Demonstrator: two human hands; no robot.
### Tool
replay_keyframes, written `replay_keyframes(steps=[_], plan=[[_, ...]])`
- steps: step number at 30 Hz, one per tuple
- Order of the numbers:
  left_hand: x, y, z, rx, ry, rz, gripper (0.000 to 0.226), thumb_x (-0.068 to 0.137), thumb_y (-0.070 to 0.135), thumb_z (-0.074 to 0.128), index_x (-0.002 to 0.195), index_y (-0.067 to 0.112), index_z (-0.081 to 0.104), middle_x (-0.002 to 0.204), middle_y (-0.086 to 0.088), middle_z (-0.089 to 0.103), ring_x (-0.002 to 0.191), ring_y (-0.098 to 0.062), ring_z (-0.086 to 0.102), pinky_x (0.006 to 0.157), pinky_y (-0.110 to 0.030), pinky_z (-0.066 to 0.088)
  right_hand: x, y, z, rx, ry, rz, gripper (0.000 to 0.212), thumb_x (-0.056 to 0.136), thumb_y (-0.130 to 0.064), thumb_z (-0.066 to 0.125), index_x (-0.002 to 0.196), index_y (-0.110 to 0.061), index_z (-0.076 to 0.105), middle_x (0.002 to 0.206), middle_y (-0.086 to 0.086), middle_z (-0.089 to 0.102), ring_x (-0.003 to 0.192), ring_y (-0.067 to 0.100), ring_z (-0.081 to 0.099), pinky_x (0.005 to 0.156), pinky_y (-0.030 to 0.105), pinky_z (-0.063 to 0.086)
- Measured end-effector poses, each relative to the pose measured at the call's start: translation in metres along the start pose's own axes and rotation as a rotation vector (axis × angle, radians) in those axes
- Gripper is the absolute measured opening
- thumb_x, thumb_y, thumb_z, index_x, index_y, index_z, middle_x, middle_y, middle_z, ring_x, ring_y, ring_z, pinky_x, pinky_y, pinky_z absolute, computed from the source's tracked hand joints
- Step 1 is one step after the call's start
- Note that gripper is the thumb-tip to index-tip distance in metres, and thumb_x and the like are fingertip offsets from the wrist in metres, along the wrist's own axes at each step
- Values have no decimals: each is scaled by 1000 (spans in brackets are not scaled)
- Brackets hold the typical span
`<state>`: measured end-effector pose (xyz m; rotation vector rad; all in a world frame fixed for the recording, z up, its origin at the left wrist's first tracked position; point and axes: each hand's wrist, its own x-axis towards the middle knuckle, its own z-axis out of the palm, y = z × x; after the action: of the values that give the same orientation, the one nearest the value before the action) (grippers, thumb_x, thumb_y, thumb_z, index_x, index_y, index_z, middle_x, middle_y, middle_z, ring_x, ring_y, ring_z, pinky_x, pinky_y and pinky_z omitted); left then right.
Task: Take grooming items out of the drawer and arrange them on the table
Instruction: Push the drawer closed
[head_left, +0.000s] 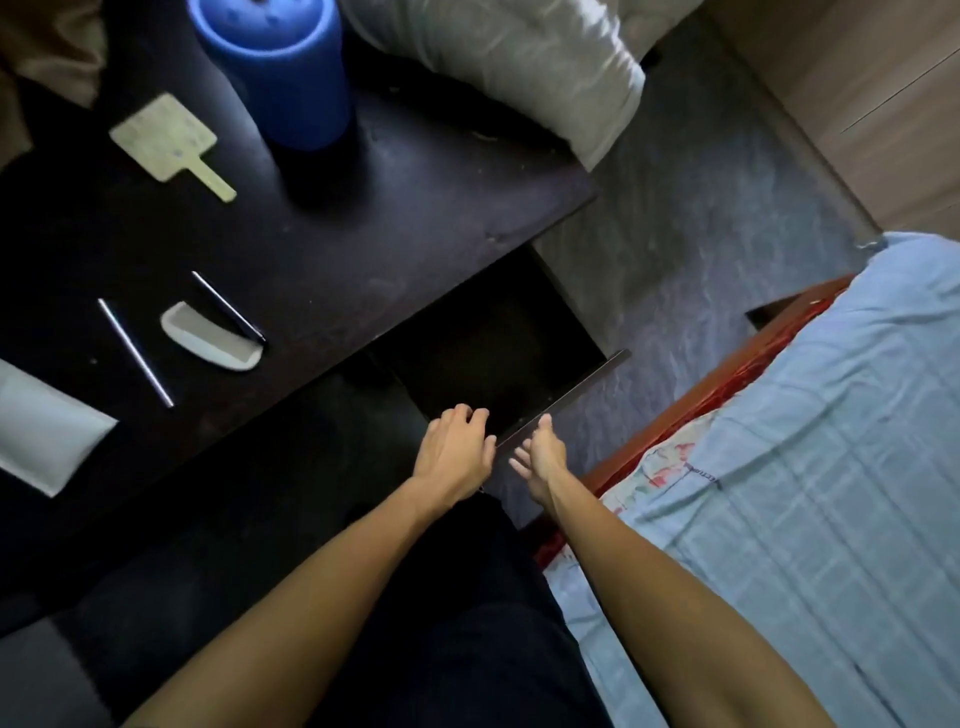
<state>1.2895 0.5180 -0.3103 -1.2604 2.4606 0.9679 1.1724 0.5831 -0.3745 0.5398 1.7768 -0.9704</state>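
Note:
The dark drawer stands pulled out below the dark table; its inside looks dark and I see nothing in it. My left hand curls its fingers over the drawer's front edge. My right hand rests against the same edge with fingers spread. On the table lie a pale hand mirror, a white comb, a thin metal rod and a dark slim stick touching the comb.
A tall blue cylinder stands at the table's back. A white pouch lies at the left edge. A white pillow is behind the table. A bed with a blue sheet and red frame is close on the right.

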Motion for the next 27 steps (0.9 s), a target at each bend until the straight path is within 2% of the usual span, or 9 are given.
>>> replay_keyframes(steps=[4,13,17,19,22,25,27], plan=[[13,-6,0,22,1,-22,39,94,32,44,128,14,48,126,-9,54,118,-25,50,102,-38,39,7,-7,9,111,-45,79,74,96,-61,28,146,-8,32,147,17,41,129,31,47,93,39,47],[21,-32,-29,-20,85,-104,37,94,31,43,127,16,49,126,-6,54,116,-24,50,100,-37,40,-5,-56,60,147,-244,135,81,95,-64,22,151,-7,16,156,18,23,138,36,34,109,45,36],[19,-42,-35,-58,108,-191,37,95,30,43,128,16,48,125,-5,53,116,-23,50,100,-36,39,-1,-86,111,145,-325,148,83,90,-71,20,150,-15,23,154,13,30,138,32,35,109,46,32],[19,-44,-39,-77,118,-231,39,95,31,42,131,17,46,127,-4,52,118,-22,49,100,-35,39,1,-100,133,130,-352,157,84,89,-73,17,146,-13,35,148,13,41,133,30,42,109,47,31],[19,-43,-46,-113,131,-270,40,95,30,41,133,18,45,128,-3,51,119,-20,47,101,-34,39,-2,-117,155,103,-356,112,80,93,-67,13,133,-10,51,131,13,59,119,30,55,98,43,41],[20,-39,-56,-130,160,-298,39,95,30,42,133,18,45,129,-2,51,119,-19,47,101,-33,40,-9,-125,162,67,-347,87,71,96,-62,16,130,-11,52,126,12,61,103,28,60,86,42,46],[20,-36,-64,-149,177,-319,39,96,31,42,133,19,45,129,-1,50,119,-18,47,100,-32,40,-16,-128,158,49,-337,80,67,96,-62,18,128,-12,50,125,12,58,99,29,59,89,45,46]])
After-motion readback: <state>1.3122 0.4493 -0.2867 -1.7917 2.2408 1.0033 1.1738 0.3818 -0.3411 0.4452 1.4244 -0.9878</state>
